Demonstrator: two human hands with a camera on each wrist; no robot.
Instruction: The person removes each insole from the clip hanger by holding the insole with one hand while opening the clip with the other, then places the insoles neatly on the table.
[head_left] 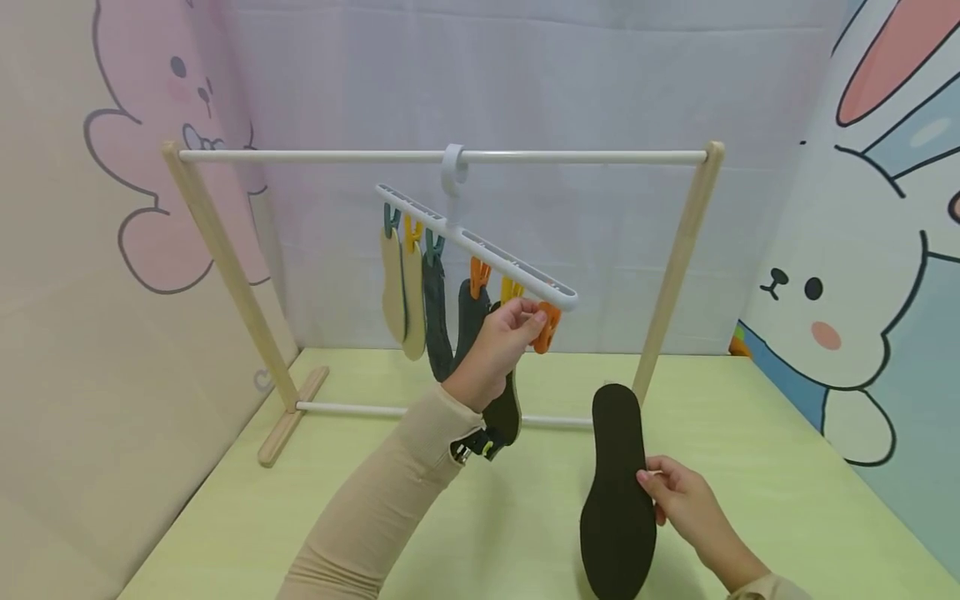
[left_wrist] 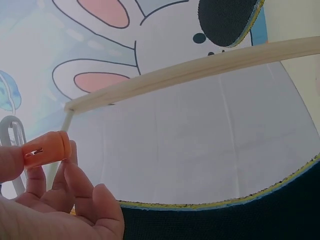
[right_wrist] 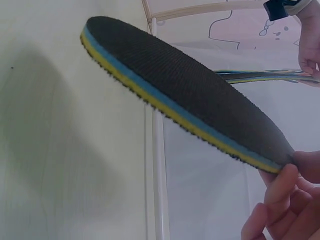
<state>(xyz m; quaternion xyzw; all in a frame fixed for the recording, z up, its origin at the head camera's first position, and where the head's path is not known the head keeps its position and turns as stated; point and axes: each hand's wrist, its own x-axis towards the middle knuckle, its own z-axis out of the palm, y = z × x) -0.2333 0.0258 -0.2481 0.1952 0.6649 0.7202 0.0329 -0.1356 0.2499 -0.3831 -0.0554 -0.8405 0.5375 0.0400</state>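
My left hand (head_left: 497,348) pinches an orange clothespin (head_left: 548,327) at the near right end of a white clip hanger (head_left: 517,268). In the left wrist view the thumb and fingers are on that clothespin (left_wrist: 48,149). Lower right, my right hand (head_left: 690,502) holds a black insole (head_left: 618,492) by its side edge, between thumb and fingers. The right wrist view shows blue and yellow layers along the rim of this insole (right_wrist: 185,90). Beige insoles (head_left: 393,283) and dark insoles (head_left: 437,312) hang from other clothespins; my left hand and wrist partly hide the nearest dark ones.
The hanger hooks over the white top rod (head_left: 585,157) of a rack with wooden side posts (head_left: 678,267). A lower rod (head_left: 352,409) runs near the pale yellow-green table (head_left: 225,533). Cartoon-printed panels (head_left: 847,275) stand on both sides, with a white curtain behind.
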